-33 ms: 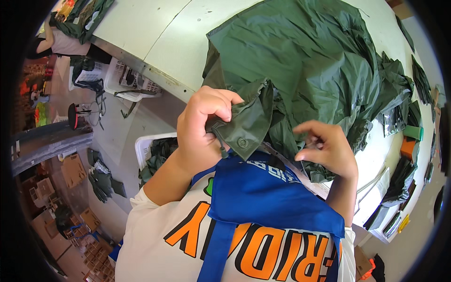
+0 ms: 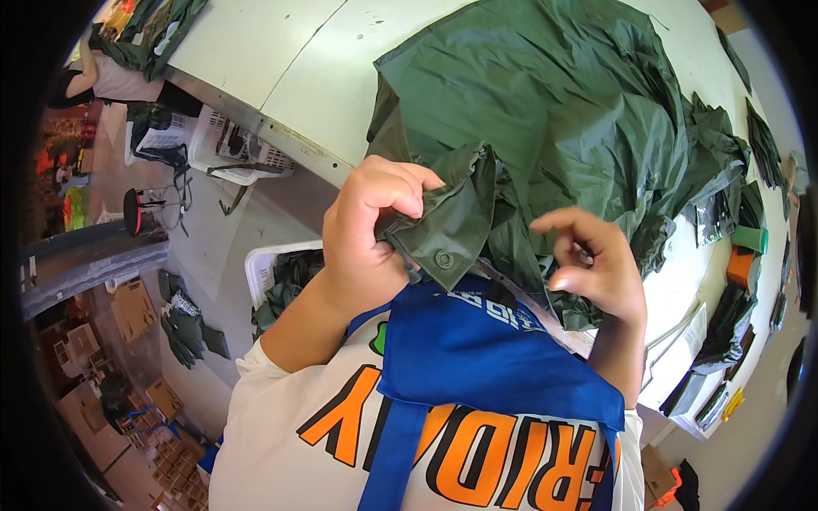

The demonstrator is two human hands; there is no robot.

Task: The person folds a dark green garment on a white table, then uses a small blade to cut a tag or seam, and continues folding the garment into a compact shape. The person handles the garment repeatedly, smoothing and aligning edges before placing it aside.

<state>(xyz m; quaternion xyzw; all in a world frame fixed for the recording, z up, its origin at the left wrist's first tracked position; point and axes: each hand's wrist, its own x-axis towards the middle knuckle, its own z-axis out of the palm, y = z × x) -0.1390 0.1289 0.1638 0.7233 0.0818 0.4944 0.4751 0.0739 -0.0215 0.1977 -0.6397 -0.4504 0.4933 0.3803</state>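
Note:
A dark green waterproof garment point(image 2: 545, 111) lies crumpled over the white table. My left hand point(image 2: 366, 221) pinches a corner of it between thumb and fingers, lifted toward my chest. On that folded corner a round snap button point(image 2: 444, 259) faces up. My right hand point(image 2: 596, 264) hovers to the right of the corner, apart from it. Its thumb and forefinger are spread, and the other fingers curl inward; a small glint shows among them that I cannot make out. Part of the garment hangs behind and below the hands.
White baskets point(image 2: 256, 281) with dark green cloth stand on the floor to the left. Along the table's right side lie dark packets point(image 2: 724, 332) and an orange-and-green box point(image 2: 743, 266). A person point(image 2: 119, 77) is at the far left. The table edge point(image 2: 281, 136) runs diagonally.
My right hand has shifted slightly, its forefinger rising a little and its thumb moving right. The corner in my left hand has barely moved.

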